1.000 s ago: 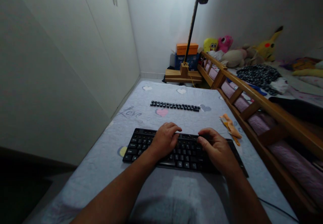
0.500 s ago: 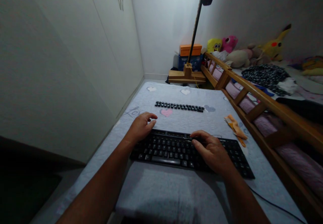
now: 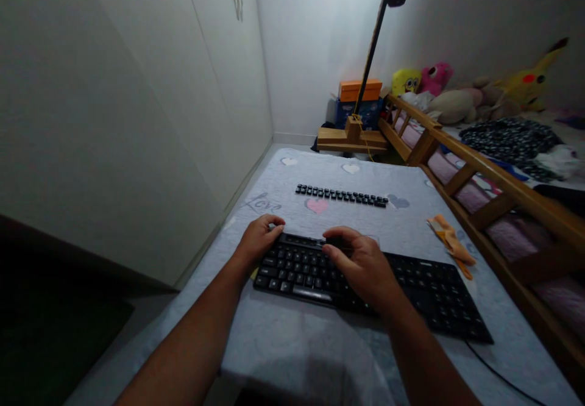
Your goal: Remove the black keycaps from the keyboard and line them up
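Note:
A black keyboard [image 3: 315, 278] lies slightly slanted on the cloth-covered surface, with bare slots along its back edge. My left hand [image 3: 260, 238] is at its back left corner, thumb and fingers drawn together on the edge. Over the keyboard's middle, my right hand [image 3: 365, 263] pinches a thin metallic tool [image 3: 321, 243], mostly hidden by the fingers; its exact kind is unclear. The tip is close to the slots at the back. Behind the keyboard, several loose black keycaps [image 3: 340, 195] stand lined up in two rows.
An orange cloth piece [image 3: 450, 241] lies on the heart-patterned cover [image 3: 292, 333] to the right. A cable [image 3: 498, 372] leaves the keyboard's front right. A wooden bed rail [image 3: 498, 162] borders the right side, a pale cupboard [image 3: 183, 119] the left. A wooden-footed stand [image 3: 351, 135] is beyond.
My left hand has closed its fingers at the keyboard's corner. My right hand has moved left along the keyboard with the tool. The view has shifted a little left.

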A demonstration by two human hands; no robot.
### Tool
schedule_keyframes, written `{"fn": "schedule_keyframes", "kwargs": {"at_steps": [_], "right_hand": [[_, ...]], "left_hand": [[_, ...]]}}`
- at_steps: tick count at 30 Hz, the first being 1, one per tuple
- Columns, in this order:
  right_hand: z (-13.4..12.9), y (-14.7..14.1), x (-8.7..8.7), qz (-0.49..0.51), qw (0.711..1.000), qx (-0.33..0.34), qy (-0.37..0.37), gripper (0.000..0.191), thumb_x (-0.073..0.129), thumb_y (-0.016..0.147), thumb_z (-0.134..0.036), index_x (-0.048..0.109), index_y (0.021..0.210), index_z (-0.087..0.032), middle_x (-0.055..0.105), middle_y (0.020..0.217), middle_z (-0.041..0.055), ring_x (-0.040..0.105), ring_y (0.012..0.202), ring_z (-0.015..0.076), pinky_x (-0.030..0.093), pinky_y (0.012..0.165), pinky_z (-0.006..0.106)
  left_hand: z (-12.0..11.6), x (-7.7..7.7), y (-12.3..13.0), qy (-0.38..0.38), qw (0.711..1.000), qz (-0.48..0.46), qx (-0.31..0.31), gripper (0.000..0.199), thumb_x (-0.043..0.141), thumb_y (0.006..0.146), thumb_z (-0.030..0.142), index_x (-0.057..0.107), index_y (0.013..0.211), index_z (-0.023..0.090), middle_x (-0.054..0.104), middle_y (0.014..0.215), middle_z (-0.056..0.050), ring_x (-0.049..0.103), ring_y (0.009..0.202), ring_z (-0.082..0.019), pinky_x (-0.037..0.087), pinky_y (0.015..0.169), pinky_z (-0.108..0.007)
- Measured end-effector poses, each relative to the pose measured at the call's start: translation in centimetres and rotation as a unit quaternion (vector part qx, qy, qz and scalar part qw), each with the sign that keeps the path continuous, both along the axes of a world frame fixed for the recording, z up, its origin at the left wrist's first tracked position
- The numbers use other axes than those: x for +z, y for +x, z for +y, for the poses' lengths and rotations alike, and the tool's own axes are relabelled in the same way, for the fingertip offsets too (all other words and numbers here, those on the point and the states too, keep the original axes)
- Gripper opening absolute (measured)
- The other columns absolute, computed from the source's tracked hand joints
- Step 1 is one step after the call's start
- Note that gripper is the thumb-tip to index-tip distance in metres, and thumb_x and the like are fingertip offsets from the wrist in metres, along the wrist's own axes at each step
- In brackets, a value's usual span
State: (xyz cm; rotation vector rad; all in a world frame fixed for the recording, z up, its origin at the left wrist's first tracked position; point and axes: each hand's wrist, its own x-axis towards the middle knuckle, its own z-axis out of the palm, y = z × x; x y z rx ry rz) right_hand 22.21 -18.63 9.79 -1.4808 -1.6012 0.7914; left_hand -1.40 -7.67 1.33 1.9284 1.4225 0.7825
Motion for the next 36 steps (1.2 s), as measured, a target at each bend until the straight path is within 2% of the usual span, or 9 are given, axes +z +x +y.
{"fn": "schedule_keyframes", "kwargs": {"at_steps": [6, 12, 16, 21, 29, 36], "right_hand": [[0.7, -5.1, -2.5, -0.015, 0.999, 0.044, 0.007, 0.018, 0.060, 0.082, -0.023, 0.068, 0.098, -0.019, 0.074, 0.087, 0.0034, 0.067, 0.075, 0.0169, 0.051, 0.075, 0.029], [1.0, -6.9, -4.3, -0.011, 0.999, 0.045, 0.021, 0.019, 0.059, 0.081, -0.019, 0.068, 0.098, -0.017, 0.074, 0.091, 0.0050, 0.068, 0.078, 0.0170, 0.051, 0.075, 0.027], [1.2, -7.4, -4.6, -0.023, 0.998, 0.056, 0.011, 0.020, 0.059, 0.082, -0.020, 0.069, 0.099, -0.018, 0.074, 0.090, 0.0046, 0.067, 0.077, 0.0169, 0.050, 0.073, 0.026], [1.9, -7.9, -4.7, -0.038, 0.998, 0.057, -0.007, 0.020, 0.060, 0.081, -0.021, 0.069, 0.098, -0.017, 0.073, 0.088, 0.0050, 0.066, 0.074, 0.0170, 0.049, 0.071, 0.027], [2.6, -9.2, -4.4, -0.034, 0.998, 0.046, -0.039, 0.019, 0.061, 0.080, -0.023, 0.069, 0.095, -0.016, 0.070, 0.073, 0.0026, 0.062, 0.062, 0.0151, 0.045, 0.061, 0.025], [2.4, -9.6, -4.6, -0.063, 0.996, 0.056, -0.014, 0.018, 0.059, 0.081, -0.024, 0.069, 0.094, -0.016, 0.066, 0.064, 0.0013, 0.058, 0.055, 0.0140, 0.042, 0.057, 0.024]], "left_hand": [[0.2, -0.5, 0.0, 0.020, 1.000, -0.009, -0.002, 0.027, 0.052, 0.080, 0.032, 0.070, 0.093, 0.016, 0.071, 0.091, -0.005, 0.063, 0.077, -0.018, 0.048, 0.077, -0.030], [0.8, -0.6, -0.1, -0.017, 0.996, -0.082, 0.003, 0.028, 0.049, 0.081, 0.030, 0.070, 0.091, 0.015, 0.070, 0.081, -0.004, 0.063, 0.074, -0.017, 0.047, 0.071, -0.027], [1.1, -0.7, -0.3, -0.052, 0.990, -0.128, 0.010, 0.029, 0.049, 0.081, 0.031, 0.069, 0.094, 0.014, 0.066, 0.074, -0.003, 0.060, 0.066, -0.015, 0.045, 0.064, -0.026], [1.2, -0.8, -0.4, -0.063, 0.986, -0.155, 0.011, 0.028, 0.050, 0.080, 0.031, 0.068, 0.093, 0.013, 0.064, 0.070, -0.002, 0.059, 0.064, -0.014, 0.044, 0.062, -0.025], [1.3, -1.3, -0.5, -0.049, 0.988, -0.149, 0.002, 0.027, 0.049, 0.081, 0.030, 0.068, 0.092, 0.015, 0.065, 0.069, -0.001, 0.060, 0.065, -0.014, 0.045, 0.063, -0.024], [1.3, -1.1, -0.4, -0.047, 0.990, -0.131, 0.003, 0.027, 0.048, 0.079, 0.026, 0.070, 0.092, 0.015, 0.065, 0.068, -0.001, 0.059, 0.063, -0.014, 0.045, 0.061, -0.023]]}}
